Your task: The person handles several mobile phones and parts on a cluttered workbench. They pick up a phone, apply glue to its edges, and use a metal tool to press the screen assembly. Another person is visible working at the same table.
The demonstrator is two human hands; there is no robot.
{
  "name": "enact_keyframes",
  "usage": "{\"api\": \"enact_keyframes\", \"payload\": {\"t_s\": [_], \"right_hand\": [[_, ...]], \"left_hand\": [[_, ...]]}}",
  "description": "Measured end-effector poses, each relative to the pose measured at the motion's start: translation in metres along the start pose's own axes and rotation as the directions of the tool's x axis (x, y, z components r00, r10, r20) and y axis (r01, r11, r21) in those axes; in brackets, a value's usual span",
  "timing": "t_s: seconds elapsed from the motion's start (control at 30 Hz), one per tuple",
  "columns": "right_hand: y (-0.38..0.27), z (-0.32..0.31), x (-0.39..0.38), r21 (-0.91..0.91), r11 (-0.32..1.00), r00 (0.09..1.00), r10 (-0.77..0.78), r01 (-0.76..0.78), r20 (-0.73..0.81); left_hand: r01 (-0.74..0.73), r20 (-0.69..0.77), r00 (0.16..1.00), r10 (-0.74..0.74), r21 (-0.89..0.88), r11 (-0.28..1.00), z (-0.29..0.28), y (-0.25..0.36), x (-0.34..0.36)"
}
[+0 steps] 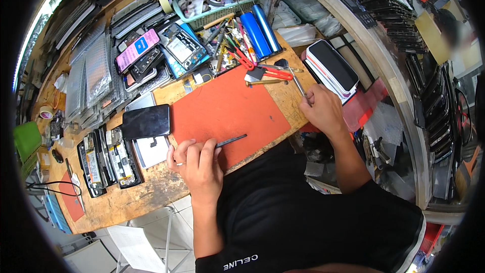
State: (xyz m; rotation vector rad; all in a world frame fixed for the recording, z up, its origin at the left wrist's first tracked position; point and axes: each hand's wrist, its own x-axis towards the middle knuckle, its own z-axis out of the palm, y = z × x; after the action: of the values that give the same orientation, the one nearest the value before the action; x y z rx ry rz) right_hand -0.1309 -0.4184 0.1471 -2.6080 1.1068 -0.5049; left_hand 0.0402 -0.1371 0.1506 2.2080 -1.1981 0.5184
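One wooden surface (166, 186) is spreading beneath and beyond both hands' fingers. One orange mat (227, 103) is lying on it, mostly ahead of the left fingers and to the left of the right ones. One green basket (214, 18) is standing far beyond both.

The left hand (201, 172) is bending its fingers nearly closed, pinching the near end of one dark strip; the right hand (326, 111) is curling its fingers in, thumb pressing one metal tool against them.

Two blue rolls (256, 35) are lying beyond the right fingers, slightly left. One dark phone (342, 65) is topping a pale stack just right of them. One black phone (146, 122) is lying left of the left fingers, and two opened phones (123, 161) are showing their insides farther left. The metal tool (297, 82) is pointing away from the right fingers; one gold screwdriver (262, 82) is lying to their left. The dark strip (232, 140) is reaching rightward from the left fingers, over the mat.
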Motion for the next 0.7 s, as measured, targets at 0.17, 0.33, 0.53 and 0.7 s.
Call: {"api": "enact_keyframes", "payload": {"t_s": [0.17,0.33,0.53,0.7], "right_hand": [[-0.017,-0.002,0.001,0.154,0.988,0.995,0.02,-0.005,-0.102],[-0.054,0.038,0.055,0.186,0.951,0.965,-0.222,0.246,-0.143],[-0.09,0.05,0.09,0.122,0.876,0.845,-0.399,0.466,-0.356],[-0.105,0.033,0.07,0.393,0.834,0.921,-0.342,0.388,-0.184]], "left_hand": [[0.03,0.028,0.999,-0.03,-0.017,0.999,-0.016,-0.013,0.007],[0.045,0.163,0.986,-0.037,-0.047,0.998,0.006,-0.017,0.017],[0.083,0.196,0.978,-0.066,-0.082,0.993,0.009,-0.015,0.007],[0.078,0.059,0.996,-0.07,-0.129,0.989,-0.002,-0.016,0.003]]}}
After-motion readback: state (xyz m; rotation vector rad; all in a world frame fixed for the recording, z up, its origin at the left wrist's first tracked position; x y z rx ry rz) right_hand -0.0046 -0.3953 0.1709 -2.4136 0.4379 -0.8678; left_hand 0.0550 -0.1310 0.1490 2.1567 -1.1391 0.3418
